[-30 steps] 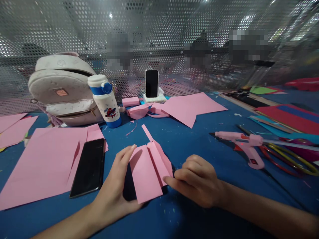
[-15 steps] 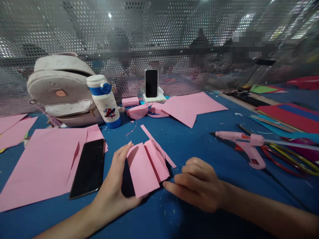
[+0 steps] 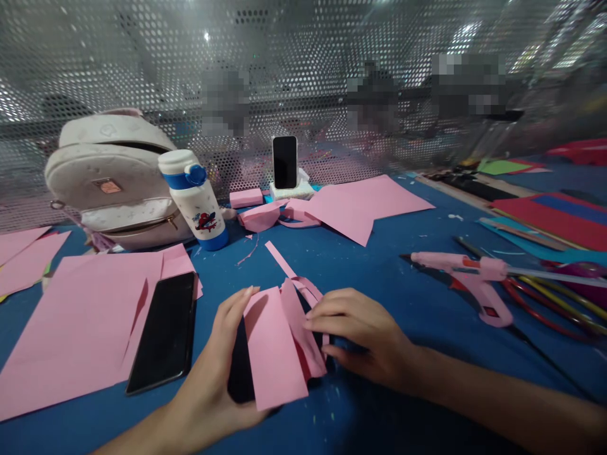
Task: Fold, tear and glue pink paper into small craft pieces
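A folded piece of pink paper [image 3: 276,351] stands upright like a small box in front of me, with creased panels. My left hand [image 3: 220,360] curves round its left side, fingertips at the top edge and thumb low at the bottom. At its right, the fingers of my right hand [image 3: 363,338] press on the creased paper flap, the thumb just below them. Behind the fold lies a narrow pink paper strip [image 3: 281,258], partly hidden by the paper and my right hand.
A black phone [image 3: 164,332] and pink sheets [image 3: 85,316] lie at left. Behind stand a white backpack [image 3: 111,183], a bottle [image 3: 196,202] and an upright phone [image 3: 285,162]. To the right lie a pink glue gun [image 3: 481,284] and coloured sheets [image 3: 554,218]. A perforated metal panel [image 3: 308,76] borders the table.
My right hand has moved left and up, from beside the folded paper onto its right flap. That flap now leans inward more. My left hand keeps its hold, slightly lower in view.
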